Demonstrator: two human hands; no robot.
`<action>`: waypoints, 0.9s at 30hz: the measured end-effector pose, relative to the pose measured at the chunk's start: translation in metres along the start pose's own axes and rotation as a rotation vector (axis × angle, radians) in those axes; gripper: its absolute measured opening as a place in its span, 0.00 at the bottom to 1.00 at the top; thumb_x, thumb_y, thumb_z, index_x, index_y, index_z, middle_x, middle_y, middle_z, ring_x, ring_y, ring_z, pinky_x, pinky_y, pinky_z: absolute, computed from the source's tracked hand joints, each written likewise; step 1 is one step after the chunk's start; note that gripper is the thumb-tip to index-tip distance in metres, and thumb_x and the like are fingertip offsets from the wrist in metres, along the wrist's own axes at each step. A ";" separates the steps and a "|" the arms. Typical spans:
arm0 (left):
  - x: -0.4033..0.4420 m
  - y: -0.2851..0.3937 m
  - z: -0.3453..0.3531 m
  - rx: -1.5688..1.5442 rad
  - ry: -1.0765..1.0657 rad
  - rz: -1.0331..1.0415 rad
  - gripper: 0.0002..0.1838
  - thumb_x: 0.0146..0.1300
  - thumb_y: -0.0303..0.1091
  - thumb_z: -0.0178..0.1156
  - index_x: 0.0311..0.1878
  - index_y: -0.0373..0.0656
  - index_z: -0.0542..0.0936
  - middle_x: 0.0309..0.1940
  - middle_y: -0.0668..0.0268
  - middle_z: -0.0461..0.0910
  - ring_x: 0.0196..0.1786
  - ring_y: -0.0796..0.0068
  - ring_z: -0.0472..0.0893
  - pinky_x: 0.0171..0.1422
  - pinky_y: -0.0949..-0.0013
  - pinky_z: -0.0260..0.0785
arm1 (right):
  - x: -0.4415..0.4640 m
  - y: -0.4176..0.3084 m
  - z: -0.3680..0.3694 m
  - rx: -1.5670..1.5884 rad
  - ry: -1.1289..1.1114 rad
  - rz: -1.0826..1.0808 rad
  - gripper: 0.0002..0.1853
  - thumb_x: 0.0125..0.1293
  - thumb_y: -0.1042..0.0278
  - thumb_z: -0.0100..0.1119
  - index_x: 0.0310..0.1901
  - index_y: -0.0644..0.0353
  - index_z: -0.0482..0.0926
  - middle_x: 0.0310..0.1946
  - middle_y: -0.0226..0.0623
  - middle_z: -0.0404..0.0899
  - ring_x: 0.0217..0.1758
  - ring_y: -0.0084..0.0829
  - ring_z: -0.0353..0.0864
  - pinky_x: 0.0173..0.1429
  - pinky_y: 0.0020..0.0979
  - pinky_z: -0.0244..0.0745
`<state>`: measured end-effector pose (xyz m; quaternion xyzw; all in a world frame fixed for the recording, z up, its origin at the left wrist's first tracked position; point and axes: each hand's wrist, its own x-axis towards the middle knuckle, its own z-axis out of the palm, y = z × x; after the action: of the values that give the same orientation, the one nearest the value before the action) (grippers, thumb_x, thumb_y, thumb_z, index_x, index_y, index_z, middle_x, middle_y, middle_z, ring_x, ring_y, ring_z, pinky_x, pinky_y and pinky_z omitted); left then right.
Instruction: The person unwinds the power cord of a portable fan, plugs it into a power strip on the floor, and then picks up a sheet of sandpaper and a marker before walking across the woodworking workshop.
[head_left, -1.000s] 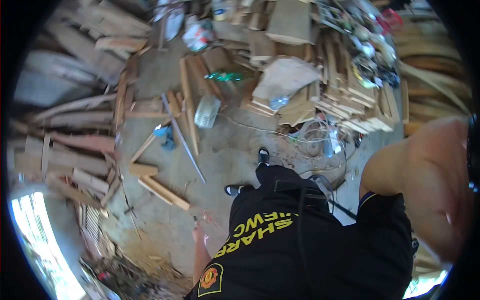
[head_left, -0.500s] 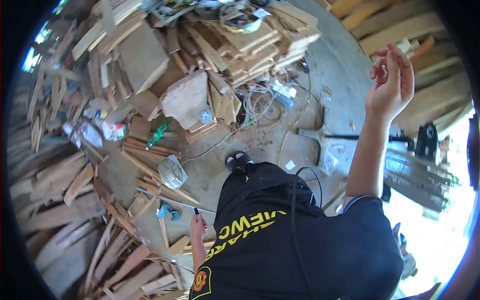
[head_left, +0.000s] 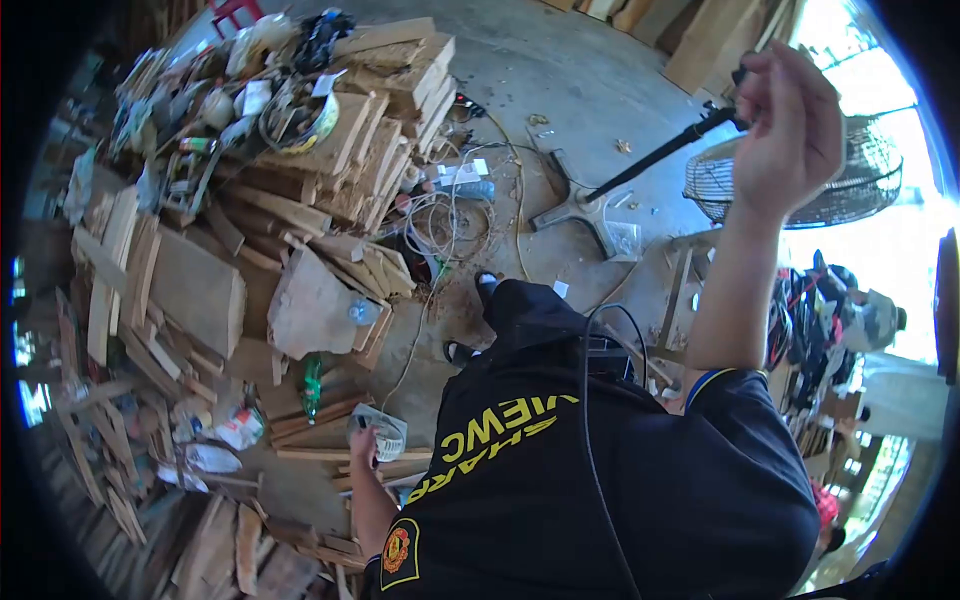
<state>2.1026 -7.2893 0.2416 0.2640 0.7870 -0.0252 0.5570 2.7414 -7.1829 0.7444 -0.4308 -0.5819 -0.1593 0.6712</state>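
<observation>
My left hand (head_left: 364, 448) is low on the left, closed around a dark handle (head_left: 376, 461). What the handle belongs to is not clear now. Just beyond it lies a small white fan (head_left: 390, 440) with a slatted grille, partly covered by the hand. My right hand (head_left: 792, 135) is raised at the upper right, its fingers curled in. Whether anything is inside them is hidden. In the view it overlaps the top of a stand fan's black pole (head_left: 660, 155); contact cannot be told. The fan's wire cage (head_left: 860, 175) shows behind my wrist.
Stacked wooden boards (head_left: 400, 100) and loose planks (head_left: 195, 285) fill the left side. A coiled hose (head_left: 450, 225) and a yellow cable (head_left: 520, 200) lie on the concrete floor. A green bottle (head_left: 312, 385) rests among the wood. A black cable (head_left: 590, 450) hangs along my shirt.
The view has swung, shifting the wood piles and pole leftward. My left hand appears farther left, over the small fan. A thin rod seen near it earlier no longer shows clearly. My right-hand fingers have curled further.
</observation>
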 end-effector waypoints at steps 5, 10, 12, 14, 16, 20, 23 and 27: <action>-0.013 0.163 0.020 0.072 -0.171 0.169 0.06 0.59 0.34 0.57 0.28 0.46 0.73 0.15 0.79 0.59 0.13 0.83 0.59 0.17 0.73 0.49 | -0.020 0.124 0.010 -0.482 -0.015 0.118 0.07 0.65 0.70 0.61 0.39 0.60 0.85 0.26 0.35 0.83 0.28 0.21 0.80 0.33 0.24 0.72; 0.007 0.263 0.072 0.162 -0.305 0.193 0.06 0.60 0.32 0.58 0.28 0.45 0.74 0.15 0.79 0.61 0.13 0.84 0.59 0.16 0.74 0.49 | -0.086 0.321 0.025 -0.379 -0.134 0.620 0.08 0.60 0.67 0.62 0.38 0.58 0.86 0.25 0.34 0.84 0.32 0.24 0.84 0.38 0.27 0.76; -0.004 0.297 0.105 0.250 -0.228 0.256 0.07 0.61 0.33 0.58 0.28 0.44 0.74 0.16 0.76 0.65 0.13 0.82 0.63 0.17 0.73 0.54 | -0.115 0.384 0.017 -0.476 -0.131 0.723 0.07 0.61 0.69 0.61 0.38 0.58 0.86 0.25 0.34 0.85 0.32 0.23 0.84 0.38 0.27 0.76; -0.008 0.328 0.128 0.375 -0.159 0.280 0.08 0.61 0.35 0.59 0.30 0.43 0.75 0.17 0.73 0.68 0.15 0.81 0.67 0.18 0.71 0.59 | -0.145 0.429 0.017 -0.402 -0.079 0.860 0.07 0.62 0.70 0.60 0.38 0.58 0.86 0.25 0.35 0.84 0.29 0.22 0.82 0.37 0.28 0.75; -0.004 0.343 0.147 0.367 -0.177 0.271 0.08 0.61 0.37 0.60 0.33 0.43 0.77 0.18 0.73 0.69 0.17 0.80 0.68 0.19 0.71 0.61 | -0.173 0.472 0.012 -0.470 -0.237 0.919 0.07 0.61 0.71 0.60 0.38 0.58 0.86 0.25 0.35 0.84 0.28 0.23 0.81 0.36 0.29 0.75; -0.027 0.392 0.174 0.385 -0.139 0.274 0.11 0.62 0.42 0.63 0.37 0.44 0.80 0.19 0.74 0.70 0.18 0.81 0.70 0.20 0.71 0.62 | -0.171 0.529 0.011 -0.451 -0.361 1.086 0.07 0.61 0.73 0.59 0.38 0.59 0.86 0.25 0.36 0.84 0.28 0.24 0.81 0.36 0.28 0.75; -0.020 0.424 0.188 0.389 -0.174 0.156 0.13 0.61 0.43 0.64 0.39 0.43 0.81 0.21 0.72 0.73 0.21 0.79 0.72 0.22 0.70 0.64 | -0.145 0.564 0.008 -0.439 -0.471 1.140 0.10 0.62 0.73 0.56 0.40 0.59 0.86 0.27 0.33 0.85 0.31 0.24 0.83 0.40 0.27 0.76; 0.003 0.495 0.212 0.968 -0.144 0.171 0.19 0.58 0.45 0.66 0.45 0.40 0.82 0.26 0.64 0.80 0.30 0.68 0.81 0.31 0.65 0.72 | -0.134 0.613 -0.015 -0.446 -0.453 1.086 0.11 0.62 0.71 0.56 0.42 0.59 0.85 0.29 0.33 0.85 0.29 0.24 0.80 0.38 0.26 0.75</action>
<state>2.5044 -6.9331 0.2852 0.5536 0.6200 -0.3600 0.4237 3.1529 -6.8782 0.3813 -0.8176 -0.3607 0.1819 0.4102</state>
